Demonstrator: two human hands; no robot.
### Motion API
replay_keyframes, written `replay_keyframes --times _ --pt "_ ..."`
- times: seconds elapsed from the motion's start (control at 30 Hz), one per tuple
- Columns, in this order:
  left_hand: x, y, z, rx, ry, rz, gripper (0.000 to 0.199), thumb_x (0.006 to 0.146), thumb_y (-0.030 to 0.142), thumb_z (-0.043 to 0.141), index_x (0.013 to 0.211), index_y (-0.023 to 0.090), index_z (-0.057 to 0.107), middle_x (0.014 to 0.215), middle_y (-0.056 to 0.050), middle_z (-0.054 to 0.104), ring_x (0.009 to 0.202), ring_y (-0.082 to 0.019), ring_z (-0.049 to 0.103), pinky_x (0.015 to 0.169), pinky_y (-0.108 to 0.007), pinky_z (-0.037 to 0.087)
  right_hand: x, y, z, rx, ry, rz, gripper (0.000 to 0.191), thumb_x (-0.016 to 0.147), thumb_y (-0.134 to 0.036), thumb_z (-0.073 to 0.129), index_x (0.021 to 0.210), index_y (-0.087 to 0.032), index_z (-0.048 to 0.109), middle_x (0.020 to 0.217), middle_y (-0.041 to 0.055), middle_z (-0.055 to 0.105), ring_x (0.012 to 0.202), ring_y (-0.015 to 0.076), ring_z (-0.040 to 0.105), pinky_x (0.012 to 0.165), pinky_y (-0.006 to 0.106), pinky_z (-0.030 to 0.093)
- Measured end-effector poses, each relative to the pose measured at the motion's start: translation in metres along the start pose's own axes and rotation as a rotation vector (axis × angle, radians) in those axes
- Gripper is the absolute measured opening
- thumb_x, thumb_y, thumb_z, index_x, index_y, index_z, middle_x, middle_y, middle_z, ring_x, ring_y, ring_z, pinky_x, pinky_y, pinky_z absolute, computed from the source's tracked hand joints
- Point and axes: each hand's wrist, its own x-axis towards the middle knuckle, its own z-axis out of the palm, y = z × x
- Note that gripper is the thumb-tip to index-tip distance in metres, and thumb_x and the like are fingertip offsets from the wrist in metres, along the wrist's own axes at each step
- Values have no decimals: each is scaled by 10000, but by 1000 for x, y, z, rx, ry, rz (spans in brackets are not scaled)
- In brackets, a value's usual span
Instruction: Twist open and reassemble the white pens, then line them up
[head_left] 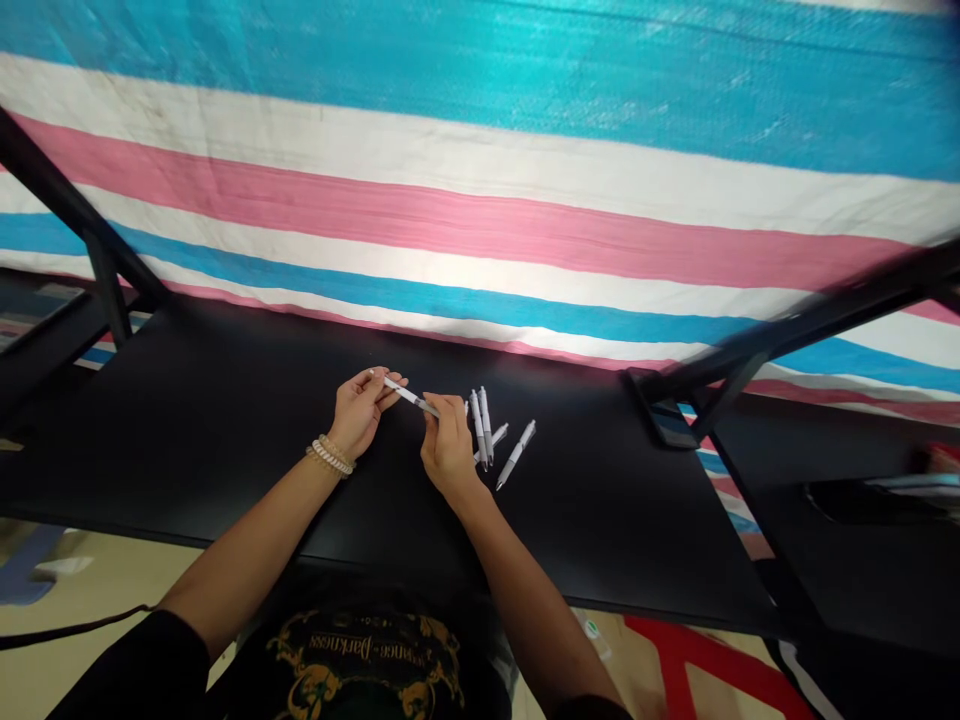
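- Holds pen (405,391) clamped in left hand (358,410) and right hand (448,445).
- Apparently handles it above table (615,520), between long edges.
- Likely needs steady pinching, clear of loose pens (516,455).

Black shirt (375,610), gold print (313,685), pale coiled wristbands (331,456)

The left hand (360,412) and right hand (448,445) hold a white-and-gray pen (405,392) between them above a black desk (600,520), the left at its white end and the right at its gray end. Just beside the right hand, several more pens (517,455) lie on the desk, some close together and one slightly apart. Coiled bands (330,456) circle the left wrist. Behind the desk hangs a blue, white and pink striped sheet (480,225). A black shirt (375,660) bears gold print.
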Motion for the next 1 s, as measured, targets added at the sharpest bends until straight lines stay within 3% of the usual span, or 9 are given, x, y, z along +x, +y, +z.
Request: replay_keyframes --times 0.13,0.2,0.3,0.4,0.53,0.63,0.7,0.83,1.0 --pt "2 1 -1 -13 14 21 268 814 357 738 916 133 633 941 -98 727 978 -231 709 980 -449 515 0 2 -3 42 17 156 348 979 -248 473 1323 -205 442 1026 80 618 840 175 642 753 322 562" --pt "2 1 -3 -12 29 40 270 811 361 741 916 138 631 938 -93 728 972 -229 710 975 -443 517 1 4 -6 69 25 154 362 966 -258 499 1321 -207 449 1064 88 625 879 181 647 773 327 560" --pt "3 1 -4 12 38 54 276 808 371 740 906 137 632 926 -92 728 956 -228 714 966 -444 520 2 5 -8 69 15 98 217 963 -235 487 1165 -218 563 1023 76 642 918 184 644 824 333 544" --pt "3 1 -4 27 35 65 283 807 381 739 900 135 635 920 -92 727 942 -226 716 957 -440 524 1 6 -7 66 -1 189 156 967 -251 477 1063 -209 593 889 45 655 735 156 646 711 293 545" --pt "3 4 -3 24 21 79 279 815 387 729 923 145 642 920 -83 725 944 -215 713 964 -427 519 -1 4 -7 133 -108 297 227 1007 -292 396 1106 -201 578 698 -15 623 540 120 596 597 257 522" --pt "4 6 -4 16 31 101 270 813 381 732 920 149 644 919 -73 721 942 -208 712 969 -424 515 1 3 -9 178 -76 243 324 964 -325 513 1261 -196 508 894 39 662 728 150 657 674 282 555" --pt "5 6 -5 11 43 107 267 813 375 734 918 147 644 920 -72 720 938 -205 712 966 -419 517 3 3 -10 185 -46 178 328 941 -318 553 1247 -202 529 1000 72 644 846 169 658 739 306 566" --pt "5 5 -5 14 27 78 263 819 373 728 921 146 643 919 -76 721 935 -203 711 958 -410 523 3 5 -11 187 -61 206 186 981 -277 461 1016 -204 629 809 27 630 668 134 637 663 281 557" --pt "3 3 -2 29 -2 57 273 820 384 725 924 147 641 933 -86 718 955 -221 710 965 -435 519 -2 7 -8 229 -15 334 218 974 -337 483 1052 -195 629 716 15 639 587 134 639 547 252 531"
